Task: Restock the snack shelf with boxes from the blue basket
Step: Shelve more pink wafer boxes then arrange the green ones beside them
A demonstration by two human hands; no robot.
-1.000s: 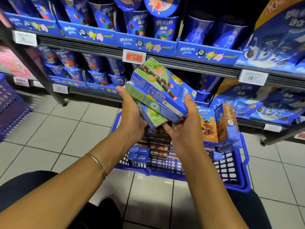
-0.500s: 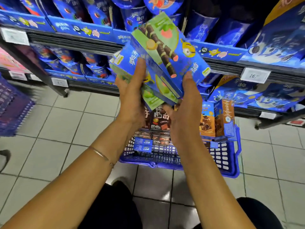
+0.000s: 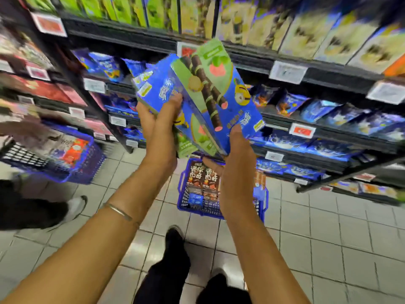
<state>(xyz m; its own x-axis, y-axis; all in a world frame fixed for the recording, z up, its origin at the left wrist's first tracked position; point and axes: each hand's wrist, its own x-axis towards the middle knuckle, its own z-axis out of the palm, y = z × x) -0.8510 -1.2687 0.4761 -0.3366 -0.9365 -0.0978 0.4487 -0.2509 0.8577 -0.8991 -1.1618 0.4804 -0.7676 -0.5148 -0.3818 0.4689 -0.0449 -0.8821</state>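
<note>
I hold a fanned stack of blue-and-green snack boxes (image 3: 206, 88) upright in front of the shelves, at the height of the second rail. My left hand (image 3: 160, 132) grips the stack's left side, thumb behind and fingers on the front face. From below and the right, my right hand (image 3: 236, 159) holds it with the thumb under the bottom edges. The blue basket (image 3: 182, 194) stands on the floor under my hands, with brown boxes (image 3: 201, 176) inside. A row of green and yellow boxes (image 3: 153, 12) of similar design fills the top shelf (image 3: 131, 40).
Blue snack bags (image 3: 317, 110) line the middle shelves on the right. A second blue basket (image 3: 72, 159) with goods sits at the left on the tiled floor, next to another person's leg and white shoe (image 3: 74, 207). My dark shoes (image 3: 175, 238) stand just behind the basket.
The stack of boxes has risen well above the basket, both hands still on it. The view has lifted with it, showing the higher shelf with green boxes and more floor.
</note>
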